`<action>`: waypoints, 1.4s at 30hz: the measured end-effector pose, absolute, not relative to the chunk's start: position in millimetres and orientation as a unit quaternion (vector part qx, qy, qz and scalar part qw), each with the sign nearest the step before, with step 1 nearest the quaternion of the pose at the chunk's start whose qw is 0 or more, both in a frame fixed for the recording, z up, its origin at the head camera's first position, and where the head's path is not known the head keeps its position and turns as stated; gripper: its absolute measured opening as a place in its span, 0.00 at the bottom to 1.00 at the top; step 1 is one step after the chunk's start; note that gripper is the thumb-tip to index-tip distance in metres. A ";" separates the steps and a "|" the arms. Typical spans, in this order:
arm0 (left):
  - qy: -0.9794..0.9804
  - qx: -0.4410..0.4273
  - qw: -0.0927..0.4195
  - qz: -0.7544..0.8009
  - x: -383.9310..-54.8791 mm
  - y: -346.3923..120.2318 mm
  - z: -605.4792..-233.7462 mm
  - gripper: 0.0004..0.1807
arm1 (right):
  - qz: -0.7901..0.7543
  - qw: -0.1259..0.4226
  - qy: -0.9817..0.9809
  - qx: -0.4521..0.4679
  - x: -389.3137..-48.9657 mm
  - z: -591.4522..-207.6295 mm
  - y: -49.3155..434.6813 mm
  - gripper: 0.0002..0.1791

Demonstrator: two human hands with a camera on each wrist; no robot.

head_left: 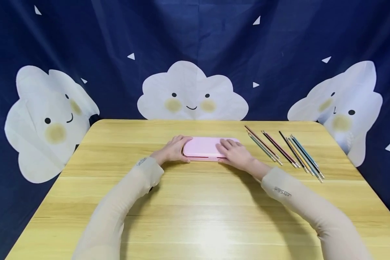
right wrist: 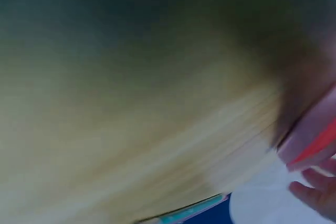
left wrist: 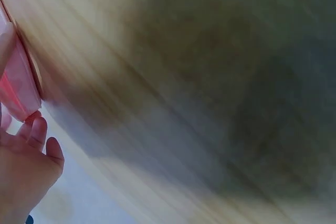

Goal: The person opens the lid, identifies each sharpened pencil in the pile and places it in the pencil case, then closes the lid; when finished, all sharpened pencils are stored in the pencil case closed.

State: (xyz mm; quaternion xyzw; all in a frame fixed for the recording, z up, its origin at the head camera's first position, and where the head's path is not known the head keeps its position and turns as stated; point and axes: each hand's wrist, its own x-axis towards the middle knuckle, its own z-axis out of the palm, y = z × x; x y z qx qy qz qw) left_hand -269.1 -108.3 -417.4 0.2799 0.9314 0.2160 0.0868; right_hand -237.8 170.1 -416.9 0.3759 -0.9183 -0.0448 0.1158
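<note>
A closed-looking pink pencil case [head_left: 199, 146] lies flat on the wooden table, with a thin red line showing between its lid and base along the front. My left hand [head_left: 175, 148] grips its left end, thumb at the front corner and fingers around the far side. Over the right part of the case, my right hand [head_left: 236, 154] has its fingers on the lid and its thumb at the front edge. The left wrist view catches the case [left wrist: 18, 72] at its left border; in the right wrist view the case [right wrist: 310, 137] is cut off and partly blurred.
Several colored pencils [head_left: 263, 146] lie slanted at the table's back right, and more pencils [head_left: 303, 155] sit farther right. A dark blue curtain [head_left: 195, 32] with white clouds hangs behind the wooden table [head_left: 195, 202].
</note>
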 end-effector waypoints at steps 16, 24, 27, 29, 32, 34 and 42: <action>0.939 0.214 0.091 0.253 -261.9 -98.6 -421.6 0.74 | 0.379 0.137 -0.908 0.110 -271.6 -397.2 197.4 0.22; 0.945 0.183 0.091 0.255 -262.6 -101.7 -424.4 0.74 | 0.408 0.179 -0.886 0.127 -284.4 -401.5 187.1 0.18; 0.945 0.190 0.094 0.249 -263.7 -102.2 -423.2 0.73 | 0.366 0.151 -0.908 0.138 -288.9 -401.5 187.2 0.25; 0.946 0.194 0.102 0.239 -263.7 -101.8 -421.8 0.72 | 0.339 0.104 -0.924 0.143 -291.9 -401.8 188.3 0.30; 0.947 0.202 0.111 0.225 -264.2 -100.9 -419.8 0.70 | 0.297 0.014 -0.944 0.142 -298.3 -405.8 191.5 0.33; 0.946 0.204 0.119 0.220 -264.9 -100.2 -418.6 0.69 | 0.273 -0.032 -0.951 0.145 -300.8 -408.7 192.6 0.35; 0.947 0.215 0.138 0.197 -270.0 -100.2 -414.3 0.63 | 0.174 -0.125 -0.968 0.130 -301.0 -410.4 194.2 0.34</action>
